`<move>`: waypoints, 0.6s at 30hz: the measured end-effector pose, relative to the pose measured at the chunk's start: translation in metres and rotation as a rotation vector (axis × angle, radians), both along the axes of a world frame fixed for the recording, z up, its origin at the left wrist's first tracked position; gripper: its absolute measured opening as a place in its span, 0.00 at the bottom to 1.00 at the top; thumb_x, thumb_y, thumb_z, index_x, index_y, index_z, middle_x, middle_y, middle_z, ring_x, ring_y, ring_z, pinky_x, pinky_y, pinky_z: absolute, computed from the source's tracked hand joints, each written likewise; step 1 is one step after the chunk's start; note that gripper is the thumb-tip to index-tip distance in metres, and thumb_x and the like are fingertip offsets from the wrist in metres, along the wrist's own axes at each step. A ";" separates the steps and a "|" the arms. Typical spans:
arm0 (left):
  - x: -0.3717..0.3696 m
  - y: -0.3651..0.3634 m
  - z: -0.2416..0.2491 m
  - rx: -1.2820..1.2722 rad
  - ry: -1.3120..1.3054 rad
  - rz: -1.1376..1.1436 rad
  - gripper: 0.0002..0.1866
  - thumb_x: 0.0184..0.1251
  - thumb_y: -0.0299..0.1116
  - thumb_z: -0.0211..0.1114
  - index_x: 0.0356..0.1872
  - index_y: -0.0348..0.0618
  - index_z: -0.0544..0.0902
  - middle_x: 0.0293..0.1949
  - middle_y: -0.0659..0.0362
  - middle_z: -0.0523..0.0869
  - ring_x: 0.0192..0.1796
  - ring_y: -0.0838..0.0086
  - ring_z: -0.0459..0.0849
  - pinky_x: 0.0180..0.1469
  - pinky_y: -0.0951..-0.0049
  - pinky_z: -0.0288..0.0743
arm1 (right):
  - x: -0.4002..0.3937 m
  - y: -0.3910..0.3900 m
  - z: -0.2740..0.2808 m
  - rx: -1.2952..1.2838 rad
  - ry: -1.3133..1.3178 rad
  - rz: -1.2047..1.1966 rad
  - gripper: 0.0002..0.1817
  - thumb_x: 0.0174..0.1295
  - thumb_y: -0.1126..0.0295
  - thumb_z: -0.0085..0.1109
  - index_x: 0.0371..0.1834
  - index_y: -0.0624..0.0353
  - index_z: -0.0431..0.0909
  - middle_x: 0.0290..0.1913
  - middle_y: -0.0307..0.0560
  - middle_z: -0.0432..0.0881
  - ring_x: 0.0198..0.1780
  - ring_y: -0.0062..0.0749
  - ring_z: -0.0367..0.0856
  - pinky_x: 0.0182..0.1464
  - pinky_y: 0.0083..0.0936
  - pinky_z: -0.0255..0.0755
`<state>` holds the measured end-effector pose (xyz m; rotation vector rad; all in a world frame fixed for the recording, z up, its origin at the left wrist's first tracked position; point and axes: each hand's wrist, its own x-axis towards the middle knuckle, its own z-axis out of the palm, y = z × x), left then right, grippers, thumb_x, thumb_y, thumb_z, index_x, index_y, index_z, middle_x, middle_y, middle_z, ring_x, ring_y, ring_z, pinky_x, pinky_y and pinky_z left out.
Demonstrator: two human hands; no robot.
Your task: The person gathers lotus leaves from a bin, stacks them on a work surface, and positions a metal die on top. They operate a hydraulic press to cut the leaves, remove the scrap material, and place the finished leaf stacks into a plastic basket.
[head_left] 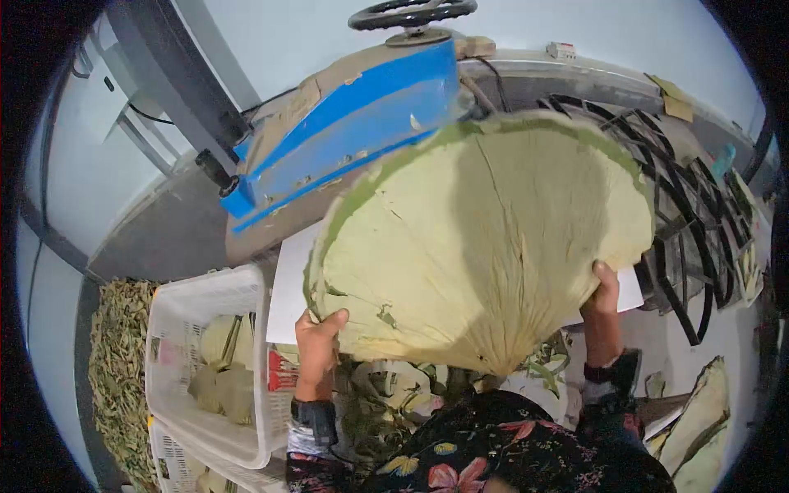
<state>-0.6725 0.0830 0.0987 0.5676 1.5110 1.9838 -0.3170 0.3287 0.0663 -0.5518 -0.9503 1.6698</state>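
A large, dried, fan-shaped leaf point(444, 255), pale yellow-green with a darker green rim, is held up in front of me. It looks like a folded lotus leaf. Pleats run together toward its lower middle, and small tears show near its left side. My left hand point(319, 345) pinches the lower left corner, thumb on the near face. On the opposite side, my right hand point(604, 304) grips the lower right edge, its thumb also in front. Behind the leaf a white sheet point(288, 279) is partly hidden. Leaf scraps point(399, 382) lie below, by my lap.
A blue machine point(353, 115) with a black handwheel point(411, 12) stands at the back. Black metal frames point(699, 246) are stacked at right, above more leaf pieces point(694, 419). On the left are a white basket point(263, 361) holding cut leaves and a heap of dry scraps point(123, 370).
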 end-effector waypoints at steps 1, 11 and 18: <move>-0.007 -0.005 -0.004 -0.112 -0.022 -0.054 0.17 0.53 0.21 0.67 0.46 0.33 0.78 0.38 0.58 0.83 0.36 0.75 0.81 0.40 0.74 0.77 | 0.002 -0.005 -0.011 -0.067 -0.070 -0.046 0.35 0.47 0.64 0.61 0.60 0.66 0.64 0.52 0.53 0.75 0.53 0.42 0.75 0.55 0.39 0.72; -0.102 0.050 -0.027 -0.388 0.174 -0.326 0.14 0.56 0.28 0.64 0.42 0.30 0.78 0.33 0.53 0.84 0.35 0.71 0.82 0.38 0.70 0.75 | -0.053 -0.004 -0.044 0.136 -0.911 -0.413 0.19 0.51 0.64 0.64 0.43 0.64 0.78 0.35 0.50 0.84 0.38 0.33 0.81 0.41 0.29 0.73; -0.024 0.058 -0.001 -0.500 1.637 0.081 0.33 0.51 0.42 0.69 0.56 0.35 0.70 0.56 0.43 0.72 0.60 0.48 0.68 0.56 0.52 0.64 | -0.067 -0.013 -0.027 0.148 -1.372 -0.455 0.26 0.50 0.54 0.63 0.46 0.65 0.76 0.38 0.62 0.82 0.41 0.52 0.82 0.44 0.39 0.75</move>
